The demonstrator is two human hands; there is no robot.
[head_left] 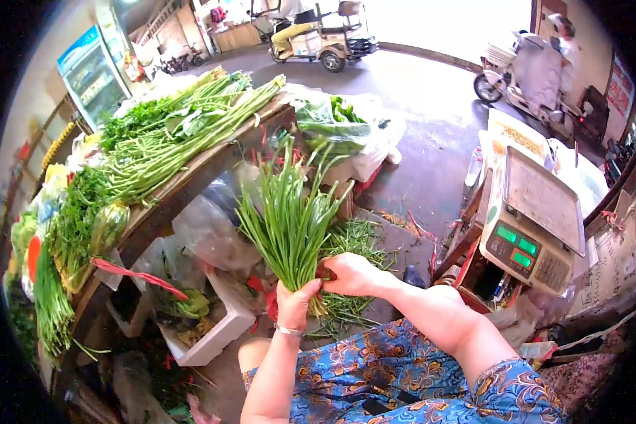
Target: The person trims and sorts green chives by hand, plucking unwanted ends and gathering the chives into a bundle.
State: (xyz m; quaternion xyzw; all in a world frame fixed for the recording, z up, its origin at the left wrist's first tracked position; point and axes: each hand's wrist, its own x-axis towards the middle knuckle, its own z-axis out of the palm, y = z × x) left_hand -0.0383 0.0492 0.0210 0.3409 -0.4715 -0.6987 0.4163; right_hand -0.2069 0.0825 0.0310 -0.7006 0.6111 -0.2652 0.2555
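A bunch of long, flat green leaves that look like garlic chives (286,219) stands upright in front of me, fanned out at the top. My left hand (295,305) is wrapped round its lower stems, with a bracelet at the wrist. Against the right side of the stems, just above the left thumb, my right hand (350,274) is closed with its fingers curled in. Its fingertips are partly hidden. The cut stem ends show below my hands. Behind and under them lies a heap of loose green stalks (360,247) on the ground.
To the left, a wooden stall (184,169) carries long beans (191,145) and leafy greens. Below it sits a white foam box (222,321) with scraps. A digital scale (526,237) stands at right. Beyond are bagged green peppers (339,116), a three-wheeler (325,42) and a scooter (526,81).
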